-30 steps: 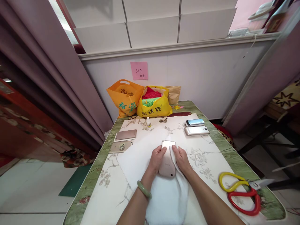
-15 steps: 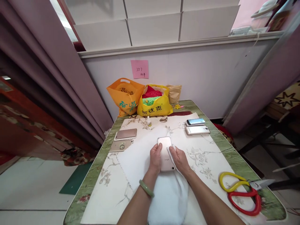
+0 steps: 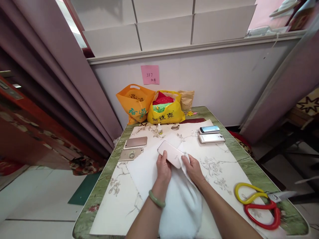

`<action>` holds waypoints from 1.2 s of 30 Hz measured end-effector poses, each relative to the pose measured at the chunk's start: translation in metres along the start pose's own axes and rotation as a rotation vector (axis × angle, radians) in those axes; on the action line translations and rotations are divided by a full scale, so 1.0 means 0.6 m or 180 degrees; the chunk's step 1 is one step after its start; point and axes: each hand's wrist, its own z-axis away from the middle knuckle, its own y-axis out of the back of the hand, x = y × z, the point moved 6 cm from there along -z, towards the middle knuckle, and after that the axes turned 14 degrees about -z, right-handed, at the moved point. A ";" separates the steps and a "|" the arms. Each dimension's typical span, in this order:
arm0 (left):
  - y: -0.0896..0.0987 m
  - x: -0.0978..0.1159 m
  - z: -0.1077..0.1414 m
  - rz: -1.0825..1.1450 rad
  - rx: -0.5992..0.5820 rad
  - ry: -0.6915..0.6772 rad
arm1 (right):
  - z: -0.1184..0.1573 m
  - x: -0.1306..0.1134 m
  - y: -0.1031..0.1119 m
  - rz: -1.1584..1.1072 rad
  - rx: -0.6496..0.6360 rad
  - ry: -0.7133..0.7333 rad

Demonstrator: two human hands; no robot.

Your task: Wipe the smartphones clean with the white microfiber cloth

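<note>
A pale pink phone (image 3: 170, 153) is held slanted over the middle of the table, its back facing up. My left hand (image 3: 163, 167) grips its left lower edge, thumb on top; a green bangle circles that wrist. At the phone's right end my right hand (image 3: 192, 167) pinches a fold of a white cloth (image 3: 180, 202) against the edge. The cloth hangs down toward the table's front and also spreads to the left under my left hand.
Two phones (image 3: 136, 142) lie at the left, two more (image 3: 211, 138) at the right. Large scissors (image 3: 271, 199) rest open at the front right. A small bottle (image 3: 159, 129), an orange bag (image 3: 137, 103), a yellow bag (image 3: 165, 111) and a brown packet (image 3: 186, 99) stand at the back.
The phone has turned from upright to slanted, its top end now toward the upper left. The cloth's folds have shifted with my right hand, and the view has moved slightly.
</note>
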 end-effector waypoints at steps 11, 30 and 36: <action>-0.014 0.006 0.030 -0.1732 -0.1580 0.0327 | -0.004 0.011 0.054 -0.0267 0.1251 -0.0187; -0.010 0.009 0.015 -0.0444 -0.0973 0.0346 | 0.000 0.005 0.031 -0.0410 0.1076 -0.0291; -0.024 0.026 0.035 -0.0641 -0.1478 0.0214 | 0.002 0.007 0.057 -0.0562 0.1482 -0.0465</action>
